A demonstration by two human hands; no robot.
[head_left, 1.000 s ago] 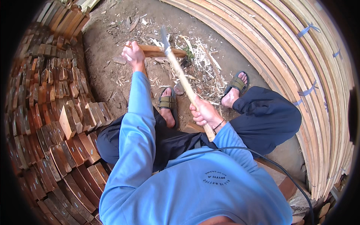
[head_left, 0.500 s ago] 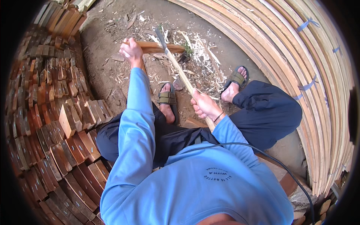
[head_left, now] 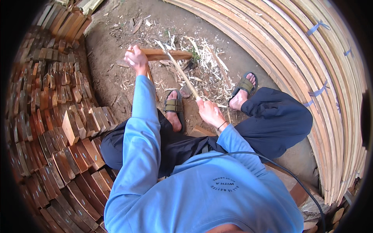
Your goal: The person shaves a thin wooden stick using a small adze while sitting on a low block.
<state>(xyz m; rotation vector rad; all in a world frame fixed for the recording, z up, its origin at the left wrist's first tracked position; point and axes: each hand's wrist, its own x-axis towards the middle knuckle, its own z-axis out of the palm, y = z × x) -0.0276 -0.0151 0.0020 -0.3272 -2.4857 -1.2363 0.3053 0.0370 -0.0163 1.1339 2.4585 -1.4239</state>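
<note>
My left hand [head_left: 136, 60] is closed round the left end of a reddish-brown piece of wood [head_left: 155, 54], which lies crosswise ahead of my feet. My right hand [head_left: 211, 113] grips the long pale wooden handle [head_left: 183, 75] of a bladed tool, slanting away to the upper left. The tool's narrow blade [head_left: 160, 46] lies across the wood and looks pale and slightly blurred. A thin strip of wood [head_left: 152, 81] stands below my left hand. Whether that strip joins the held piece is hard to see.
Pale wood shavings [head_left: 210, 64] litter the dirt floor around the wood. Stacked cut blocks [head_left: 58, 116] line the left side. Long planks tied with blue strips [head_left: 311, 66] rise along the right. A black cable [head_left: 272, 160] crosses my shirt. My sandalled feet [head_left: 173, 110] flank the work.
The tool has slid along and turned in my right hand, which has shifted slightly right and down. Its blade now lies farther left over the wood. My left hand keeps its hold.
</note>
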